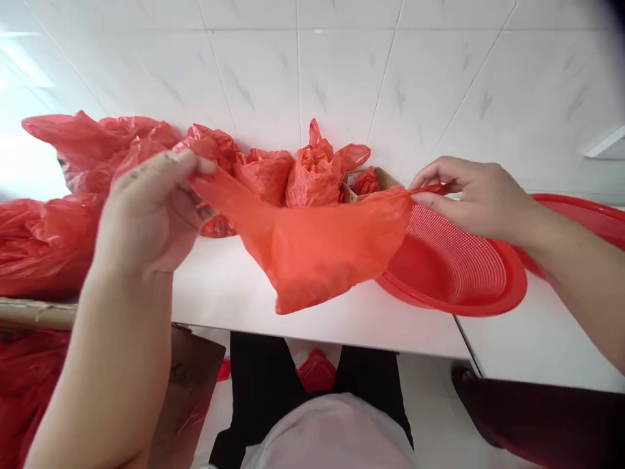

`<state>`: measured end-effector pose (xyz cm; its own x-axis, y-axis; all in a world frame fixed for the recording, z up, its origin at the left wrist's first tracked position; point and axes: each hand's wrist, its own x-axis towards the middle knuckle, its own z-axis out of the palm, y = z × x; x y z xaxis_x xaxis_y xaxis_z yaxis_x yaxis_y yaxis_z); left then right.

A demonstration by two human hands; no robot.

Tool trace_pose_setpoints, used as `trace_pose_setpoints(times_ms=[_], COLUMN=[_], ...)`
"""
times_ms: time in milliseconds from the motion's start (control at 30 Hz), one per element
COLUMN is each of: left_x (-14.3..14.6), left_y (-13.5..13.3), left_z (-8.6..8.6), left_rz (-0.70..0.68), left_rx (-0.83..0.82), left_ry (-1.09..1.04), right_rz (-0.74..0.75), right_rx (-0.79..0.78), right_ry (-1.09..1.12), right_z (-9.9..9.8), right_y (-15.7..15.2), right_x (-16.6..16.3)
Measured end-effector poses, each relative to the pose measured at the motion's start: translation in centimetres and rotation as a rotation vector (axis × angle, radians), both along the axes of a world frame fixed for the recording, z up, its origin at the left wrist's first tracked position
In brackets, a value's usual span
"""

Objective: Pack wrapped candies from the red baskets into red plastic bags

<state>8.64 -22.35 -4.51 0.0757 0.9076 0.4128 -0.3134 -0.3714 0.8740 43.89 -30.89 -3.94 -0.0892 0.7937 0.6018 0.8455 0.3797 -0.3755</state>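
Observation:
A red plastic bag [332, 244] hangs stretched between my two hands above the white table [219, 286]. My left hand [159, 205] pinches its left corner. The fingers of my right hand [469, 195] are closed on the opposite upper corner. The bag's lower part sags, and darker shapes show faintly through the plastic; I cannot make out what they are. Below my right hand stands a red perforated basket [512, 280], partly covered by the bag.
Several full red bags [266, 172] line the tiled wall, with more bags [49, 241] piled at left. A small cardboard box [388, 179] stands behind the basket. Another red basket [586, 205] is at right. A cardboard box [195, 371] sits below the table's left edge.

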Motion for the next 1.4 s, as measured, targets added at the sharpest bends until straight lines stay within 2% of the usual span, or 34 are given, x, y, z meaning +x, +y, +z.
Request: trace_pose_setpoints(times_ms=[100,233,367,467,600,700,800,900,1000,1067,1133,1200,1333,1400], left_x=[-0.5,-0.6,0.6,2.8,5.9,7.1,7.0,6.3,5.9,5.8,5.7,5.5,4.7,4.4], left_y=[1.0,1.6,1.5,1.0,0.0,-0.4,-0.3,-0.2,-0.4,-0.6,-0.7,-0.7,-0.3,-0.2], left_z=[-0.1,0.7,1.5,1.1,-0.7,-1.9,-2.8,-3.3,-3.6,-3.7,-3.6,-3.3,-2.6,-2.6], left_rz=[-0.111,-0.126,-0.350,-0.481,-0.699,-0.651,-0.529,-0.496,-0.518,-0.487,-0.461,-0.508,-0.630,-0.618], left_rx=[0.073,0.184,0.168,0.069,-0.006,-0.001,-0.066,-0.144,-0.197,-0.230,-0.247,-0.228,-0.075,-0.005], left_ry=[0.106,0.170,0.179,0.317,0.647,0.746,0.710,0.615,0.557,0.571,0.597,0.601,0.662,0.739], right_rz=[0.002,0.069,0.138,0.227,0.413,0.501,0.472,0.425,0.443,0.426,0.397,0.404,0.623,0.621], right_rx=[0.082,0.106,0.172,0.085,-0.109,-0.129,-0.095,-0.278,-0.463,-0.405,-0.262,-0.160,-0.255,-0.234], right_ry=[0.099,0.112,0.181,0.224,0.163,0.161,0.286,0.334,0.323,0.346,0.418,0.518,0.606,0.658], right_z=[0.6,1.6,2.8,3.1,2.5,1.7,0.5,-1.2,-2.7,-3.1,-2.9,-2.4,-2.8,-3.8], right_y=[0.9,1.6,2.3,2.8,3.3,3.7,4.0,4.1,3.8,3.4,2.8,1.9,0.6,1.0], right_x=[0.1,-1.0,-3.6,-6.6,-11.2,-13.0,-12.5,-10.9,-9.9,-9.8,-10.3,-10.9,-12.1,-12.4])
